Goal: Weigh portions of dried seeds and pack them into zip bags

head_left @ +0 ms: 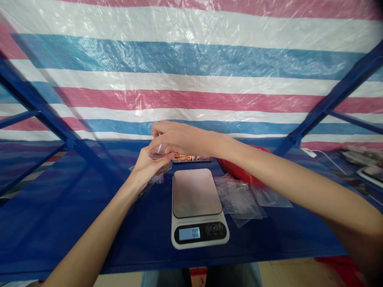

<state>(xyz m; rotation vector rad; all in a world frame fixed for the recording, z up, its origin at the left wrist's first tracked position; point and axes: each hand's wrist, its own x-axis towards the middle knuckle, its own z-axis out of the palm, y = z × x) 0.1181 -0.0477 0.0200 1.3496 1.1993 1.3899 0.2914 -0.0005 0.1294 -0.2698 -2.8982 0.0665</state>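
My left hand point(148, 162) is closed round a clear plastic object point(158, 150) with a curved, shiny edge; whether it is a cup or a bag I cannot tell. My right hand point(175, 137) reaches across from the right, its fingers bent down over that object, and what they grip is hidden. Beneath the hands lie clear zip bags point(161, 175), some with brownish contents. Nearer me stands a kitchen scale point(197, 193) with a bare plate, its display point(188, 233) reading 0.0.
A phone point(193, 158) with a lit screen lies behind the scale. To the right are flat clear zip bags point(239, 199) and a red bag point(239, 171), partly behind my right forearm. Blue metal braces point(338, 91) flank the blue shelf point(143, 243); a striped sheet point(191, 59) hangs behind.
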